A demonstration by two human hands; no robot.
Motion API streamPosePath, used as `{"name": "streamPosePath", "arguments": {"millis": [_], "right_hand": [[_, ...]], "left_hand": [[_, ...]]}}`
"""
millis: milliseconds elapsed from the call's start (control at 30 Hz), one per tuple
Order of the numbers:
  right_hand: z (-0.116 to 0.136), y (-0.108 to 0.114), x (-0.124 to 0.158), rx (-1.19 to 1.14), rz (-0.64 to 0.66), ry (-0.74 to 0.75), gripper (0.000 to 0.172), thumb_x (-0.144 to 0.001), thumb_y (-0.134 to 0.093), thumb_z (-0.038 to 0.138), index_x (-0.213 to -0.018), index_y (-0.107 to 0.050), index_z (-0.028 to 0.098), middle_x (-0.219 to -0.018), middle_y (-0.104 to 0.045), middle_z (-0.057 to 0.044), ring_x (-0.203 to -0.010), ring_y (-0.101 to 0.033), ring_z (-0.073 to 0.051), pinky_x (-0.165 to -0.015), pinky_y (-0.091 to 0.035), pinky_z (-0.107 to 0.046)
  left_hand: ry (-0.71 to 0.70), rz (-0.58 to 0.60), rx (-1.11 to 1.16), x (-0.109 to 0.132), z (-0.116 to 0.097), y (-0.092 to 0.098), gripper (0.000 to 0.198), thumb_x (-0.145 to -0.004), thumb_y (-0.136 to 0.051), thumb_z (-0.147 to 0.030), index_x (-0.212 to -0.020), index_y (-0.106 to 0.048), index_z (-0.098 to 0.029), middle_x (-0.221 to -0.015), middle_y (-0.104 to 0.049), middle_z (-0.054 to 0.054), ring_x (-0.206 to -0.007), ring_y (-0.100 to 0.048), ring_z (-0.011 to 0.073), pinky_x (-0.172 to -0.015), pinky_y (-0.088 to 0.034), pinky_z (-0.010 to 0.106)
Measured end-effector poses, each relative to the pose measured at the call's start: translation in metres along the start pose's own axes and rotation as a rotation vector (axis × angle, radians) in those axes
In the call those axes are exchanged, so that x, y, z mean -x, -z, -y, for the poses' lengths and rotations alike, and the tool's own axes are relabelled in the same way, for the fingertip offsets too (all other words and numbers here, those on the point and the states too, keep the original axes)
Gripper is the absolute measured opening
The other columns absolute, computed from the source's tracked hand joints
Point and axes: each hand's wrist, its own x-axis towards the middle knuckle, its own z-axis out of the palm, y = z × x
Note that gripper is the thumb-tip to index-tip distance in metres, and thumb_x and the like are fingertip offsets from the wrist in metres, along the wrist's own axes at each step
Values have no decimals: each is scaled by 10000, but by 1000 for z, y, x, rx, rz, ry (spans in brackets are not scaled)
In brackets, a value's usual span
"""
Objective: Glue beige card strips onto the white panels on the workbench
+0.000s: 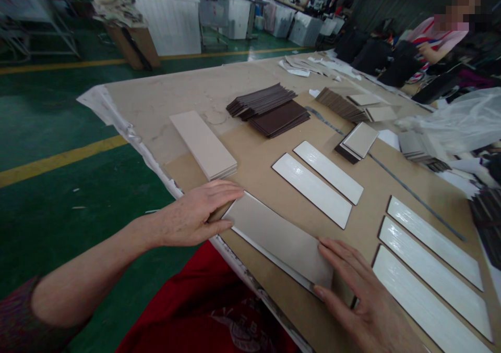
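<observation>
A long beige card strip (277,235) lies at the near edge of the brown paper-covered table (250,160), on top of a glossy white strip whose edge shows beneath it. My left hand (195,215) lies flat with fingers stretched along the strip's left end. My right hand (360,295) rests with fingers spread against its right end. Neither hand grips anything.
A stack of beige strips (203,144) sits further back on the left. Dark brown stacks (270,110) lie behind. Glossy white strips (317,183) (434,269) are laid out to the right. Another person (438,37) works at the far right. Green floor lies left.
</observation>
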Motion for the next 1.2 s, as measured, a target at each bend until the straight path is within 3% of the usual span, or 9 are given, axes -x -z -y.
{"name": "streamPosePath", "arguments": {"millis": [467, 800, 1000, 1200], "right_hand": [[3, 2, -2, -32, 78, -17, 506, -960, -623, 437, -1387, -607, 167, -1457, -578, -137, -1355, -527, -338, -1098, -478, -609], [12, 6, -4, -124, 110, -7, 514, -941, -637, 320, -1426, -554, 172, -1488, -544, -145, -1396, -479, -309, -1169, -395, -586], [15, 5, 0, -60, 169, -1, 533, -965, -589, 325, -1428, -531, 69, -1537, -481, -178, -1445, -414, -303, -1213, -339, -540], [20, 7, 1, -2, 200, -1, 543, -970, -552, 322, -1448, -512, 69, -1568, -438, -182, -1459, -392, -319, -1211, -330, -561]], "left_hand": [[-21, 6, -33, 0, 1, -1, 400, -985, -565, -319, -1366, -538, -201, -1468, -514, 136, -1383, -455, 293, -1163, -403, 484], [20, 9, -100, -2, -2, -3, 383, -981, -564, -353, -1338, -542, -217, -1441, -536, 90, -1329, -491, 288, -1136, -410, 493], [24, 30, -146, -4, -4, -4, 341, -987, -557, -350, -1297, -536, -210, -1410, -537, 95, -1307, -494, 274, -1124, -408, 500], [12, 22, -140, -3, -2, -5, 363, -973, -581, -342, -1312, -515, -229, -1419, -520, 88, -1308, -492, 280, -1120, -406, 511]]}}
